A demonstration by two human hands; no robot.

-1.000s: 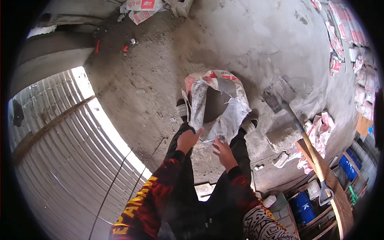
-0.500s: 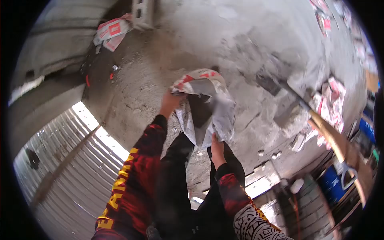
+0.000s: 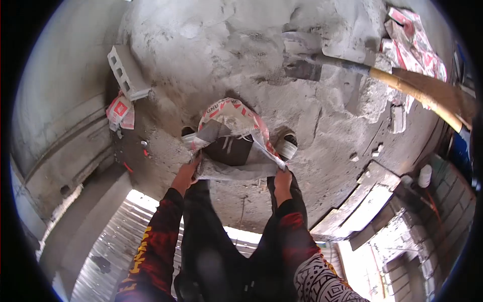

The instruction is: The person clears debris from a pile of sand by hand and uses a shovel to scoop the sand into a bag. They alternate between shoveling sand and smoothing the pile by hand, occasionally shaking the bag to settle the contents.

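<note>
Between my feet a white and red cement sack [image 3: 236,171] is held with its mouth spread wide, showing a dark inside. My left hand [image 3: 186,176] grips the left corner of the sack's rim, fingers closed. At the opposite corner my right hand [image 3: 283,182] is closed on the rim. Whether anything lies at the bottom of the sack I cannot tell. A shoe [image 3: 288,146] shows just right of the sack; another is partly hidden at its left.
Grey powder heaps [image 3: 201,45] rise ahead. A shovel [image 3: 347,64] lies on them, its wooden handle reaching right. Crumpled sacks [image 3: 415,45] lie far right. A hollow block [image 3: 128,73] stands left by the wall, above a torn sack piece [image 3: 121,111]. A pale slab [image 3: 357,201] lies right.
The sack's mouth has been pulled wider and levelled. My left hand has moved down and left, and my right hand slightly right. The view has shifted, bringing the powder heaps more into sight.
</note>
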